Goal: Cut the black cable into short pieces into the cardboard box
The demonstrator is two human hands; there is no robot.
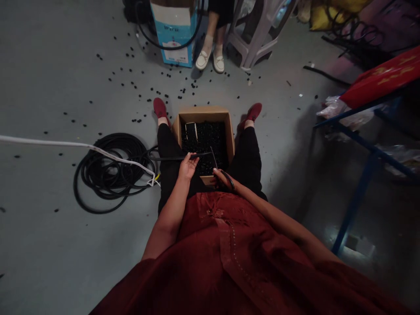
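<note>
My left hand (189,166) is closed around a black rubber cord (170,158) near its end, which points to the right over the box. In my right hand (221,178) is a pair of scissors (214,158), its blades up by the cord's tip; whether they touch it I cannot tell. Below both hands, between my legs, stands a cardboard box (203,114) holding many small black cut pieces (210,138). A phone (191,131) lies on the pieces toward the box's far left. The cord runs left to a large black coil (111,166) on the floor.
A white cable (65,143) crosses the floor at left. Black bits lie scattered on the grey floor. Ahead, another person's feet (210,59) rest between a blue-and-white carton (173,35) and a plastic stool (252,39). At right stands a blue metal frame (357,197) with a red bundle (380,78).
</note>
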